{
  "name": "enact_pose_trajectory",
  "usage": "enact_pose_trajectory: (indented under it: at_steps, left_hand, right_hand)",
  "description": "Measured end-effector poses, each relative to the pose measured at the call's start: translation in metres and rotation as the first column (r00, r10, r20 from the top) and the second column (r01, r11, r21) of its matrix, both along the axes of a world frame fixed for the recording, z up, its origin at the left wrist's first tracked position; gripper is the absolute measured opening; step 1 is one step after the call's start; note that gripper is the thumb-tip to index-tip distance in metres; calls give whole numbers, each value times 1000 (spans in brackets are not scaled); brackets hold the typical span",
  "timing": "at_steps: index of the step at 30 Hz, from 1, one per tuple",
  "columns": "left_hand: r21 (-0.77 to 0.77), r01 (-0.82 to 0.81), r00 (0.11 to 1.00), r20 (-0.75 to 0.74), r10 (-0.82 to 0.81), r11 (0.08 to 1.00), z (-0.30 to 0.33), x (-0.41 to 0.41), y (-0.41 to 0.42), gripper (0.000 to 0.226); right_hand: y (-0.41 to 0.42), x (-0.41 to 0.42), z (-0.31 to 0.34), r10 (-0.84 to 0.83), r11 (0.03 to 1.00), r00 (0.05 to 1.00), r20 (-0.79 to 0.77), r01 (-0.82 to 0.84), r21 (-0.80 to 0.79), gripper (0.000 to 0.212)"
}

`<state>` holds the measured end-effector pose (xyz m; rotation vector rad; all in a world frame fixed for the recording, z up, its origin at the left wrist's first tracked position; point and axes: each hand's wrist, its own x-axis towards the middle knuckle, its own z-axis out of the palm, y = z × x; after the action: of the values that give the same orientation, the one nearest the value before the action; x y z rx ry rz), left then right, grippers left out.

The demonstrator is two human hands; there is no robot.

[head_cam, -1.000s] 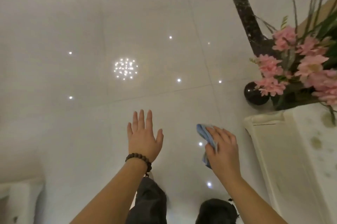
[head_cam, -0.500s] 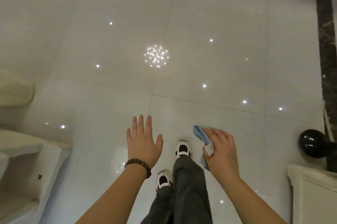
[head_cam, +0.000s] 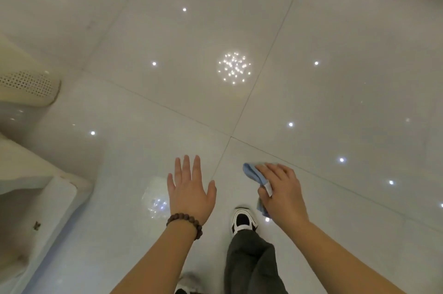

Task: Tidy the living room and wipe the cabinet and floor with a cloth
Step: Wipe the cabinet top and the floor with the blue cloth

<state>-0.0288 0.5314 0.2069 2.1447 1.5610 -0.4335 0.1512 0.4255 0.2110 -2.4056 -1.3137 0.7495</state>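
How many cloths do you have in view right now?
1. A blue cloth is gripped in the right hand, held above the floor. The left hand is open and holds nothing. Another could lie outside the frame.

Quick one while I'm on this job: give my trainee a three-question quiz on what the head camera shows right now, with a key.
1. True or false: the left hand is gripping the blue cloth.
2. Which wrist wears the bead bracelet? A) left B) right C) neither
3. Fill in: the right hand holds the cloth above the glossy tiled ____, not pressed on it.

Key
1. False: the left hand is spread and holds nothing; the right hand grips the cloth.
2. A.
3. floor: the person stands, one white and black shoe forward.
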Motion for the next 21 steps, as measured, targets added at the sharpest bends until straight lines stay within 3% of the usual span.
enact_pose_trajectory:
  at_steps: [3,8,11,16,18,21]
  left_hand:
    - [3,-27,1000,15,27,1000,-66,-2,17,76]
    - [33,-64,995,80,61,997,-176,-9,38,74]
    - [47,-74,993,97,69,996,-237,-9,49,75]
    - [37,-49,996,73,47,998,-317,-5,67,78]
    - [50,-45,997,72,41,998,-337,-2,73,80]
    - [77,-45,998,57,41,996,-354,2,79,87]
  right_hand:
    - [23,10,-59,59,998,998,14,-60,13,50]
    - [75,27,-150,86,971,982,165,-119,205,45]
    - [101,32,-204,127,955,974,186,-170,241,50]
    - [104,37,-307,296,937,937,185,-322,135,58]
    - [99,34,-333,351,929,919,183,-366,55,49]
    - [94,34,-352,388,913,889,242,-407,29,62]
